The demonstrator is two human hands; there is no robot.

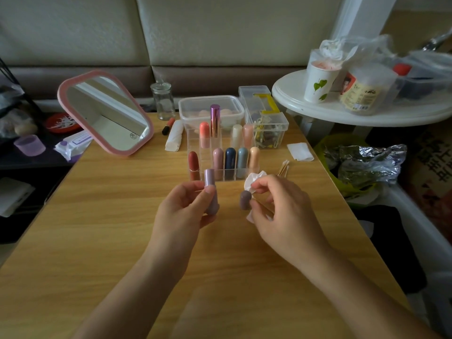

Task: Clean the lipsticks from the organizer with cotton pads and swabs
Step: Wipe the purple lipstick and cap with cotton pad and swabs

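No legible text — jar label [359, 94] and mirror logo [132, 135] too blurred.

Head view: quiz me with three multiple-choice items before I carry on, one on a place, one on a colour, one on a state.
1. Where do the cotton swabs lie?
A. on the table, right of the organizer
B. inside the organizer
C. on the floor

2. What colour is the frame of the mirror?
A. blue
B. pink
C. black

3. The right hand is:
A. flat on the table
B. open and empty
C. pinching a cotton pad

Answers:
1 A, the swabs rest on the wood beside the organizer's right wall.
2 B, the rim round the glass is pink.
3 C, its fingers are curled on the white pad.
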